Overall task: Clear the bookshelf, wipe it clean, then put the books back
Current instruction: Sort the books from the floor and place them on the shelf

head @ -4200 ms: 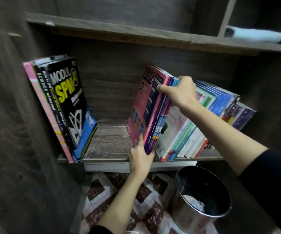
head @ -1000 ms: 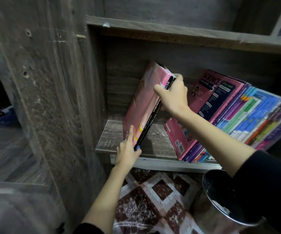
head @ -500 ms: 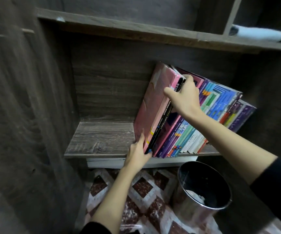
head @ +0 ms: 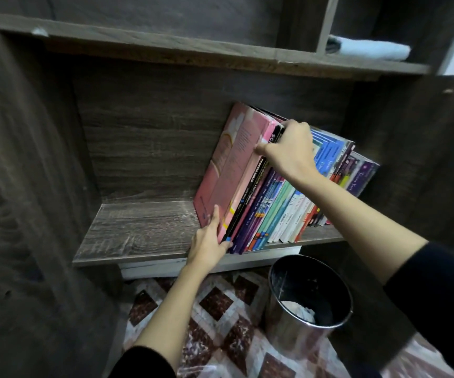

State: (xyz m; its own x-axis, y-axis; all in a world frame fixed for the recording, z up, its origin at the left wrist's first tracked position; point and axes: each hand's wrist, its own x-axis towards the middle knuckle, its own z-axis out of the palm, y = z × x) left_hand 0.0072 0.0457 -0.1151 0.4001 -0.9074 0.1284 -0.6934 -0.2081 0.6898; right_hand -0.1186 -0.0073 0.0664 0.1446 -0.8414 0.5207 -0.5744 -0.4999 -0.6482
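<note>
Pressing flat, fingers together, the left hand (head: 209, 241) is bracing the pink book (head: 228, 170) near the shelf (head: 138, 230) front edge. The right hand (head: 291, 151) is gripping its top, while the books (head: 277, 211) rightward are standing tilted, crowding the shelf's right end.

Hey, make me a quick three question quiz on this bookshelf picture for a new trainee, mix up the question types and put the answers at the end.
1. True or false: the left hand presses the pink book low down, near the front edge of the shelf board.
2. What stands on the floor below the shelf board? A a cardboard box; B a metal bin; C a stool.
3. Fill in: the right hand grips the pink book at its ___ edge.
Key: 1 true; 2 B; 3 top.
</note>
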